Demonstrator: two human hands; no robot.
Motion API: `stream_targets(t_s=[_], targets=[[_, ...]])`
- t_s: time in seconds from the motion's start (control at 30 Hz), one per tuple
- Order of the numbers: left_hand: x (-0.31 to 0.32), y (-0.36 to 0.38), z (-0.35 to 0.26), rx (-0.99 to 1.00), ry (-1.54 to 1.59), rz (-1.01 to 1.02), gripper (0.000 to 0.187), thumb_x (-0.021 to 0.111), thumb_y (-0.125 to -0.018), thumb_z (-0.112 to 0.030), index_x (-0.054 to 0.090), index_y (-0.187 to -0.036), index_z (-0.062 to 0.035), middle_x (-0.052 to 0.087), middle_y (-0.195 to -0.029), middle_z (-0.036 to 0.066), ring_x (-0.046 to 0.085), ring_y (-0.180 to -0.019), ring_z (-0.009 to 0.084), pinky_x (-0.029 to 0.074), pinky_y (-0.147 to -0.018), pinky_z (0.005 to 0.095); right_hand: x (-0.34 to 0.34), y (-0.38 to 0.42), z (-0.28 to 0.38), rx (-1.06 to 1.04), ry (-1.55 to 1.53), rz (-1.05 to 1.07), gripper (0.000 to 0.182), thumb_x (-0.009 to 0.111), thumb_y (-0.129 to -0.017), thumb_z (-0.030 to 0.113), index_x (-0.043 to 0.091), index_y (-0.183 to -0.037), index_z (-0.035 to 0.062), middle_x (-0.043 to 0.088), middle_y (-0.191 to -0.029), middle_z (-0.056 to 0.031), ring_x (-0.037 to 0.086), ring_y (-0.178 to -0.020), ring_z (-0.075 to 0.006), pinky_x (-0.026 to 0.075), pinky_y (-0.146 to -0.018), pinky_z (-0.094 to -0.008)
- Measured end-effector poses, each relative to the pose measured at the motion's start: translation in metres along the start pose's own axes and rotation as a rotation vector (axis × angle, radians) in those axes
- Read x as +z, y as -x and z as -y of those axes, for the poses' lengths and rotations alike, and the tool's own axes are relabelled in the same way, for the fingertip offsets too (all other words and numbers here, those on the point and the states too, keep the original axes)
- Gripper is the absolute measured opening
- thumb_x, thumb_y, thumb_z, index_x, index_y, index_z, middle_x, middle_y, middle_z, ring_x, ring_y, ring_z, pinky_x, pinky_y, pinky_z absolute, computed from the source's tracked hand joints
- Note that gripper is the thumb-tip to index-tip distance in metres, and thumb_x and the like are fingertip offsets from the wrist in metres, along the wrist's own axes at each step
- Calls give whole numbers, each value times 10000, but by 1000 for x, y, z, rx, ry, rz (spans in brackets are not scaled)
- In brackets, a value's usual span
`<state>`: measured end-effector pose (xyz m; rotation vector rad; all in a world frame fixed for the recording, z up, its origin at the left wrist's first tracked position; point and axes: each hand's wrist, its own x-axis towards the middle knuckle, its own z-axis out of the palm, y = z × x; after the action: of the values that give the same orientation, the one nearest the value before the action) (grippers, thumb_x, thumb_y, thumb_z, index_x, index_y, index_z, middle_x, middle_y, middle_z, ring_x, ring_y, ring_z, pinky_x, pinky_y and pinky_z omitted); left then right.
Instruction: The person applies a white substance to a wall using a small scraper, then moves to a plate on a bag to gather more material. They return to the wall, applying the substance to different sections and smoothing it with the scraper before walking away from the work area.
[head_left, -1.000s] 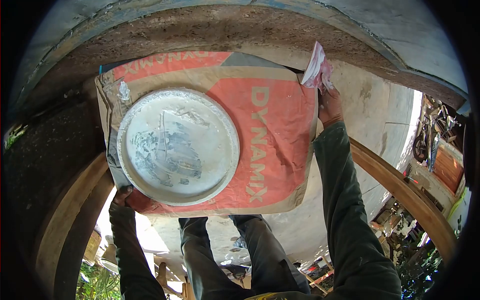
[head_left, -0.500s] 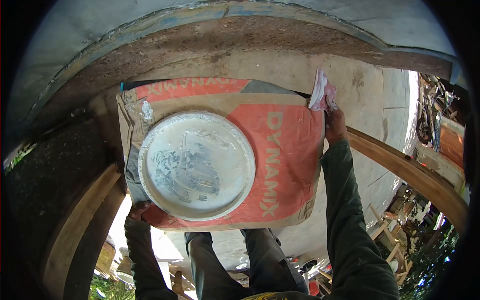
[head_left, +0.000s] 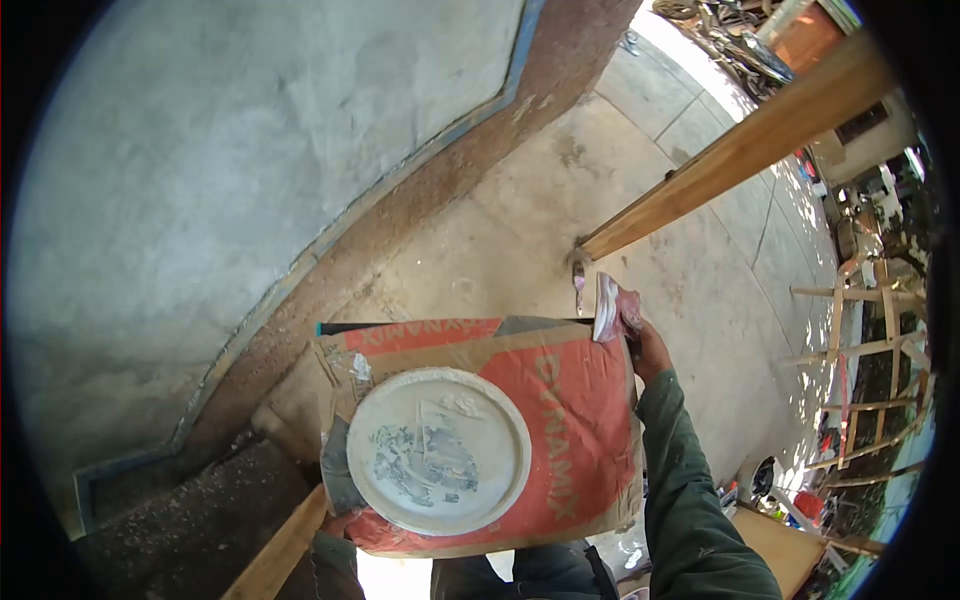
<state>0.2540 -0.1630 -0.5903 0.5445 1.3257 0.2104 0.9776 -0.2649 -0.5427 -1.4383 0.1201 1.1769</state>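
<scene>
A board wrapped in a red and brown DYNAMIX paper sack (head_left: 585,440) is held out level in front of my body. On its left half lies a round whitish lid or tray (head_left: 437,450) with grey and white smears. My right hand (head_left: 650,350) grips the far right corner of the sack, along with a pinkish, white-smeared scraper-like tool (head_left: 613,305). At the near left corner my left hand (head_left: 342,522) is closed on the sack's edge, its fingers partly hidden beneath it.
A grey plastered wall (head_left: 220,180) rises at the left. One wooden post (head_left: 740,140) stands ahead right on the concrete floor (head_left: 480,250), another wooden beam (head_left: 280,550) at lower left. At the far right is a wooden frame (head_left: 885,345) among clutter.
The view has turned, showing more wall on the left and more floor ahead. The sack with the round lid now sits lower and further right in view, both hands still holding it.
</scene>
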Motion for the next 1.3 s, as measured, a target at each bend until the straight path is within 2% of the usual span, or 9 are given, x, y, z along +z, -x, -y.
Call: stream_targets(t_s=[0.27,0.33,0.47,0.53,0.67,0.9,1.0,1.2,1.3], targets=[[70,1,-150,-101,-175,167,602,827,-803,-202,559,-1296,17,672,-1181,120,669,-1041,251,549,-905,395,-35,89,8,-120,-134,-198,387,674,-926,339,651,-1214,80,694,-1166,-43,631,-1081,-202,486,-987,-379],[103,-24,-149,-290,-398,129,538,832,-804,-231,625,-1248,-11,715,-1106,104,703,-941,226,562,-859,373,-58,115,49,-197,-118,-253,384,682,-920,334,658,-1204,77,698,-1155,-44,635,-1067,-201,492,-973,-377],[200,-34,-154,-222,-356,277,623,863,-765,-311,619,-1217,39,721,-1064,132,714,-894,238,577,-840,381,-142,161,120,-307,-142,-289,401,695,-907,321,662,-1218,70,699,-1174,-54,643,-1063,-207,498,-970,-378],[194,-85,-150,-208,-756,121,751,888,-709,-406,606,-1188,99,719,-1053,158,717,-881,252,584,-845,378,-147,151,94,-283,-229,-334,366,727,-879,306,681,-1157,72,711,-1101,-48,649,-1018,-198,501,-955,-374],[359,7,-236,-150,-319,206,751,932,-668,-370,591,-1181,59,663,-927,104,633,-788,194,549,-695,326,-212,180,143,-337,-261,-405,355,732,-871,292,687,-1143,69,719,-1084,-38,660,-997,-183,508,-923,-340],[449,-108,-180,-148,-627,530,911,880,-671,-509,555,-1194,163,704,-1062,215,714,-895,290,586,-810,344,-343,204,131,-454,-381,-612,267,764,-842,272,703,-1036,98,722,-995,-23,666,-936,-177,525,-859,-336],[501,-145,-163,-190,-936,369,843,868,-706,-478,569,-1178,154,709,-1051,202,712,-900,273,585,-799,329,-399,208,132,-460,-375,-618,338,775,-835,284,694,-1107,102,721,-1015,-2,660,-947,-153,506,-891,-326],[662,-97,-200,-188,-736,614,851,881,-649,-532,632,-1128,125,713,-1062,184,706,-890,246,572,-818,316,-476,217,166,-543,-363,-702,298,726,-879,277,691,-1109,90,721,-1068,-24,667,-993,-187,511,-931,-353],[704,-206,-169,-239,-724,652,791,904,-653,-449,634,-1136,117,708,-1090,182,702,-905,233,563,-851,310,-535,206,167,-582,-386,-751,292,678,-905,305,693,-1108,95,720,-1074,-27,667,-995,-183,513,-928,-357]])
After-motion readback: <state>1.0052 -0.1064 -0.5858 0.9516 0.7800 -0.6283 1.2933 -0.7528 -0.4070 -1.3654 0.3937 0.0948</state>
